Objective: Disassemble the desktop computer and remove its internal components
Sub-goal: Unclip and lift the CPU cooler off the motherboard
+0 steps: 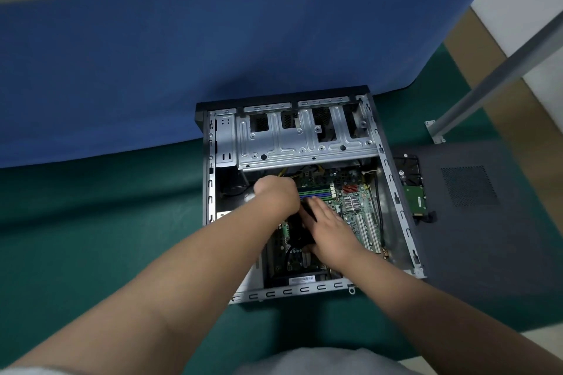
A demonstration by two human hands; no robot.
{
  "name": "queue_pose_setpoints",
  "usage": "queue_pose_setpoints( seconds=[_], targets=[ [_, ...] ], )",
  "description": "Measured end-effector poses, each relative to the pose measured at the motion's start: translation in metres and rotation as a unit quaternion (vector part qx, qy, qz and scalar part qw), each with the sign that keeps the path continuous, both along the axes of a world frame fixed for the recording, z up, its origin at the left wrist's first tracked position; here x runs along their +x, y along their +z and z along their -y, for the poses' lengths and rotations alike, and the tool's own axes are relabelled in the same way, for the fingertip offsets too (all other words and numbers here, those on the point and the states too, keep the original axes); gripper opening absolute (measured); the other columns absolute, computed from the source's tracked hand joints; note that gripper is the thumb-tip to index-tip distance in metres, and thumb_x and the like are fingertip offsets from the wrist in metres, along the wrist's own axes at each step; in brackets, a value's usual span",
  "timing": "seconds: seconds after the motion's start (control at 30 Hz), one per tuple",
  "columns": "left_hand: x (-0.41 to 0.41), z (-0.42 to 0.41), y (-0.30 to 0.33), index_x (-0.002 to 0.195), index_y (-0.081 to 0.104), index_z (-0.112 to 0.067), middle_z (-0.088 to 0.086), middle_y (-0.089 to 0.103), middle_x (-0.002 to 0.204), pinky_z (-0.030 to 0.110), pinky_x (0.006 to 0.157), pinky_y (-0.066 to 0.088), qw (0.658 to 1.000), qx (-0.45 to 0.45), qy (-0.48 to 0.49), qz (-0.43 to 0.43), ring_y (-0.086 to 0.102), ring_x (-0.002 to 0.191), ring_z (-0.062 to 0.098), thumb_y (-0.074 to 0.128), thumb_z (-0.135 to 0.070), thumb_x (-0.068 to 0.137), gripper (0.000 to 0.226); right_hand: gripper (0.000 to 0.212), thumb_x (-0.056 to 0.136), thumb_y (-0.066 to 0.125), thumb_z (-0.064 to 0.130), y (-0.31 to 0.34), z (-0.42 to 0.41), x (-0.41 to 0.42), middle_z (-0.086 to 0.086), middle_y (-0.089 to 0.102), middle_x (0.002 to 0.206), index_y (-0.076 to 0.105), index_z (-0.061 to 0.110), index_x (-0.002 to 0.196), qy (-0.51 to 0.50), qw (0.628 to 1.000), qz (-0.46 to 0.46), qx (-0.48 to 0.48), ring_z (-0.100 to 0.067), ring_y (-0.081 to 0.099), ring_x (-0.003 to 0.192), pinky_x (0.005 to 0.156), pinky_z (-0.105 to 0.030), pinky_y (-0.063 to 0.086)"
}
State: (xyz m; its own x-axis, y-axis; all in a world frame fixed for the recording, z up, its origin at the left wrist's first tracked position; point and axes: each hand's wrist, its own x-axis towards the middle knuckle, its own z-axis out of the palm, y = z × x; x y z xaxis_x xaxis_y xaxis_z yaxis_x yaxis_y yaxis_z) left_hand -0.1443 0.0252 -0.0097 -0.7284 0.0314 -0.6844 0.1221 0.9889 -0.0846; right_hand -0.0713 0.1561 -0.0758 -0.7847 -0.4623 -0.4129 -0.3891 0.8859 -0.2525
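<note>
Green mat (91,222), blue partition behind. Open computer case (405,222) lies on mat. Both hands inside over motherboard (350,204): left hand (277,195) curled, grip unclear; right hand (327,225) fingers flat on black part (300,231) between hands. Hard drive (416,192) right of right hand, outside case.

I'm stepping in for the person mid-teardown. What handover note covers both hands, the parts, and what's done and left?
Left hand: curled, deep in the open grey metal computer case; what it holds is hidden.
Right hand: fingers straight, resting on the black block-shaped part over the green motherboard.
Done: side panel off; green-and-black hard drive lies outside on the dark grey panel, right of the case.
Left: black part, motherboard, cables.
</note>
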Motion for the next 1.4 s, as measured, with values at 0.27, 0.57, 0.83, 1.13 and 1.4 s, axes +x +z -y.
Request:
queue_pose_setpoints(
  seconds=[0.27, 0.57, 0.83, 1.13, 1.4],
  targets=[
    [0.005, 0.032, -0.004, 0.096, 0.06, -0.012, 0.003, 0.057, 0.08, 0.03, 0.069, 0.047, 0.991, 0.082, 0.097, 0.028, 0.057, 0.078, 0.023, 0.051, -0.019, 0.087, 0.015, 0.099, 0.087, 0.063, 0.038, -0.001, 0.0, -0.001, -0.001, -0.01, 0.159, -0.012, 0.026, 0.15, -0.019, 0.999, 0.019, -0.019, -0.018, -0.014, 0.145, 0.113, -0.032, -0.004],
    [0.04, 0.089, -0.015, 0.087, 0.05, -0.018, -0.003, 0.055, 0.07, 0.032, 0.051, 0.033, 0.909, 0.29, 0.123, -0.274, 0.051, 0.064, 0.018, 0.04, -0.035, 0.099, 0.022, 0.101, 0.084, 0.066, 0.041, -0.003, -0.001, 0.0, 0.004, -0.01, 0.159, -0.011, 0.031, 0.149, -0.034, 0.999, 0.017, -0.032, -0.016, -0.013, 0.145, 0.109, -0.03, -0.006],
    [0.057, 0.077, -0.022, 0.078, 0.034, -0.019, -0.004, 0.035, 0.062, 0.032, 0.056, 0.025, 0.901, 0.211, 0.097, -0.366, 0.034, 0.057, 0.019, 0.038, -0.021, 0.098, 0.02, 0.093, 0.083, 0.058, 0.049, 0.001, -0.002, -0.001, 0.008, -0.006, 0.158, -0.003, 0.033, 0.151, -0.05, 0.996, 0.04, -0.062, -0.013, -0.012, 0.145, 0.109, -0.031, -0.005],
    [0.053, 0.078, -0.029, 0.082, 0.033, -0.02, -0.002, 0.042, 0.065, 0.031, 0.058, 0.026, 0.921, 0.182, 0.087, -0.334, 0.037, 0.059, 0.018, 0.029, -0.027, 0.1, 0.02, 0.06, 0.089, 0.054, 0.039, 0.012, 0.03, -0.024, 0.003, 0.031, 0.148, 0.034, 0.025, 0.143, -0.05, 0.99, -0.057, -0.115, -0.016, 0.014, 0.142, 0.117, -0.03, -0.002],
    [0.051, 0.077, -0.03, 0.084, 0.034, -0.02, 0.003, 0.058, 0.076, 0.031, 0.059, 0.024, 0.925, 0.18, 0.09, -0.322, 0.049, 0.068, 0.022, 0.029, -0.028, 0.099, 0.018, 0.029, 0.081, 0.058, 0.016, -0.009, 0.089, -0.057, -0.006, 0.059, 0.113, 0.063, 0.012, 0.109, 0.101, 0.988, -0.035, 0.115, -0.025, 0.043, 0.114, 0.099, -0.032, 0.031]
  ],
)
